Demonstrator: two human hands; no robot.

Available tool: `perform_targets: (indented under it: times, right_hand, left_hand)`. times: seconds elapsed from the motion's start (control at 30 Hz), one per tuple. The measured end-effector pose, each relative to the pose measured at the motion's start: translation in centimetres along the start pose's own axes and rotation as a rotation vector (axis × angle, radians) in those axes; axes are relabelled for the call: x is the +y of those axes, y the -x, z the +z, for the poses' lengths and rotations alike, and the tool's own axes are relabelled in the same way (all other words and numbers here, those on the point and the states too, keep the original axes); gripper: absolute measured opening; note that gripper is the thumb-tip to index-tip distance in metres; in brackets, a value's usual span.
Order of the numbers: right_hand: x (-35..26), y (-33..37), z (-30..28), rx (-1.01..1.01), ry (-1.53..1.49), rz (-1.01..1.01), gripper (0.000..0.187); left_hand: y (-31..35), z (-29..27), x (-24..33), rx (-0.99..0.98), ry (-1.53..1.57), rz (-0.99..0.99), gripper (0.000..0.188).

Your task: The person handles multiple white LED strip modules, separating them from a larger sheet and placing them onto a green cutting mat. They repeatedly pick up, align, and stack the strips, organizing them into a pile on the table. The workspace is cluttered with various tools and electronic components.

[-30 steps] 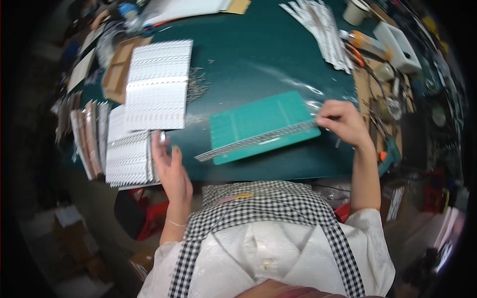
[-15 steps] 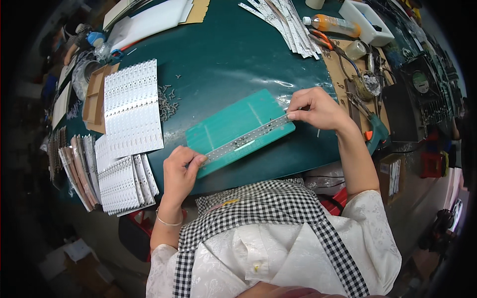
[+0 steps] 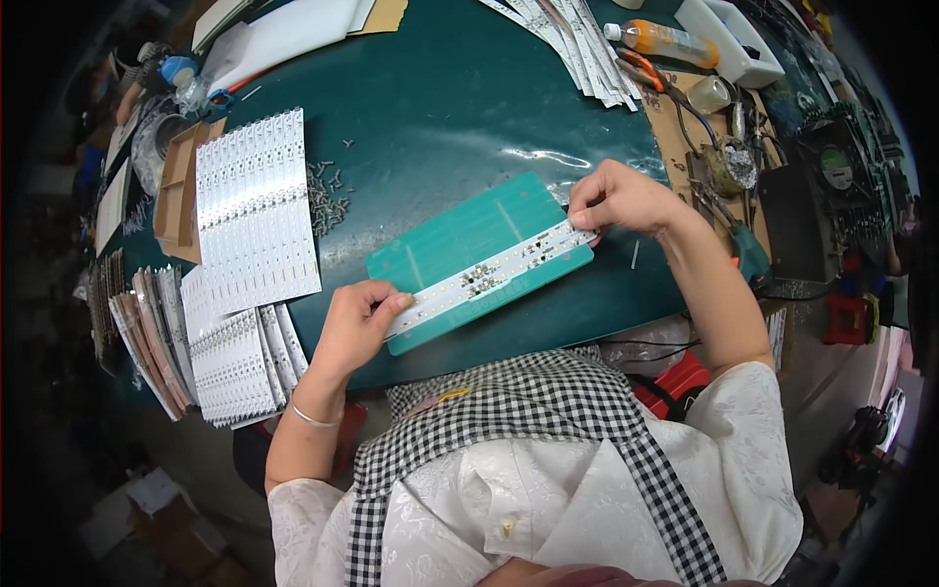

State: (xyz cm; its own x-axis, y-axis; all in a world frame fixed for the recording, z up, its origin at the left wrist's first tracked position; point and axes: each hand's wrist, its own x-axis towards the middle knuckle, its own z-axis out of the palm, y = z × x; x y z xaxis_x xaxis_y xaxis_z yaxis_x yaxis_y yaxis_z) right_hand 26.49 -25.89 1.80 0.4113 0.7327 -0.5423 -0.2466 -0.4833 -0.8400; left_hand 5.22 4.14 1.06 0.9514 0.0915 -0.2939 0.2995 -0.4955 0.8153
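A white LED circuit board strip (image 3: 460, 284), dotted with small yellow LEDs and dark components, stretches slantwise between my hands. My left hand (image 3: 364, 323) pinches its lower left end. At the upper right end, my right hand (image 3: 618, 203) grips it between thumb and fingers. Beneath the strip lies a flat teal plate (image 3: 440, 230) with pale lines across it. The strip covers part of that plate; whether it rests on it or hovers just above, I cannot tell.
White LED panels (image 3: 256, 210) lie at the left, beside scattered screws (image 3: 328, 196) and a cardboard tray (image 3: 181, 191). More strips (image 3: 562, 49) are piled at the back. Pliers (image 3: 650, 73), an orange drink bottle (image 3: 670, 44) and a white foam box (image 3: 729, 44) stand at the far right.
The strip has turned from a narrow, tilted edge to show its broad face with the LEDs. Both hands still hold its ends, and the right hand has shifted slightly.
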Motion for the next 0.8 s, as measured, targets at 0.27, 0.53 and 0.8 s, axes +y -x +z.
perform_targets:
  times: [0.27,0.53,0.8]
  right_hand:
    - [-0.2,-0.2,1.1,0.057,0.108,0.094,0.014]
    - [0.0,1.3,2.6,0.156,0.057,0.062,0.014]
    - [0.6,2.1,3.2,0.362,0.044,-0.174,0.012]
  left_hand:
    - [-0.4,0.4,-1.0,-0.005,0.017,-0.092,0.021]
    - [-0.9,-0.2,-0.1,-0.047,-0.127,-0.064,0.023]
    - [0.7,-0.4,1.3,0.241,-0.191,0.309,0.016]
